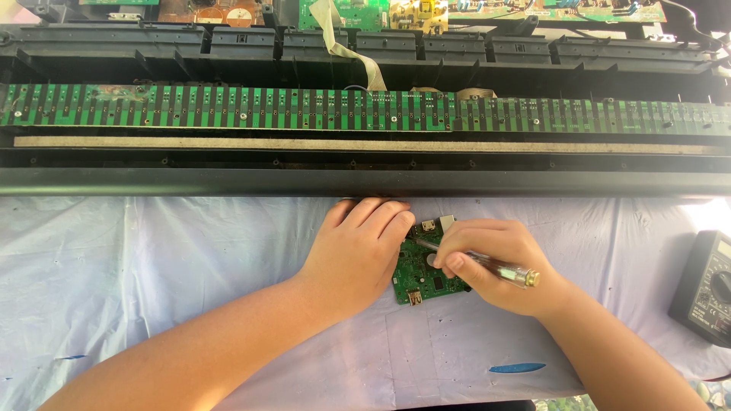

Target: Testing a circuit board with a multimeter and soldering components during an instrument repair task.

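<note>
Green circuit board (pixel 421 275) is being pinned by the flat left hand (pixel 364 247); right hand (pixel 495 262), at three o'clock, is gripping a screwdriver (pixel 487 265).

One head camera, high up, looking straight down, close to table (pixel 152 259); long keyboard frame (pixel 365 181) across top.

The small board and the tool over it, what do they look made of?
The small circuit board looks like green laminate with a matte coating, metal connector shells on its edges. The screwdriver in the right hand seems to have a clear plastic handle with a brass-coloured end cap. The left hand steadies the board.
</note>
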